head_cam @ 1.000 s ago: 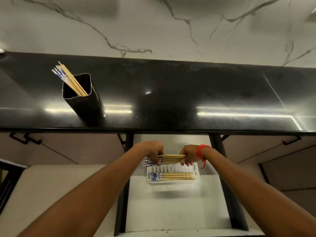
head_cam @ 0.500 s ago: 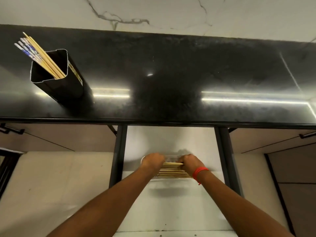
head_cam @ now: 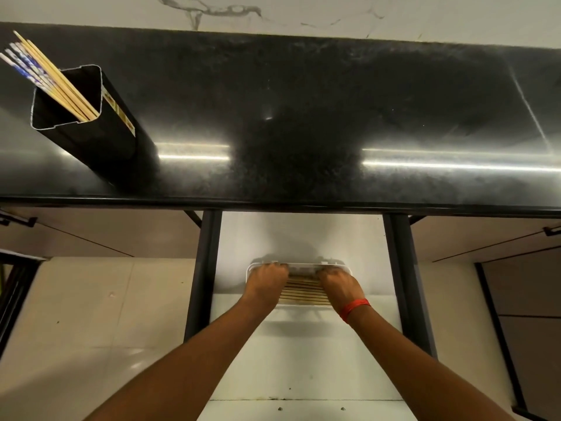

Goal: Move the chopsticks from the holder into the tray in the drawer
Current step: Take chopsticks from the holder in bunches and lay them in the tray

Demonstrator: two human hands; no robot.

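A black square holder stands at the left of the black counter, with several wooden chopsticks leaning out of it, blue-patterned at the tops. Below, in the open white drawer, a white tray holds a row of wooden chopsticks lying left to right. My left hand is down in the tray's left end and my right hand, with a red wristband, in its right end. Both have curled fingers resting on the chopsticks; whether they still grip them is hidden.
The black counter overhangs the drawer's back. Dark drawer rails run down both sides of the drawer. Closed beige cabinet fronts with dark handles flank it. Light floor tiles lie to the left.
Both hands carried a bundle of chopsticks down from above the tray into it. The view has moved closer and tilted down.
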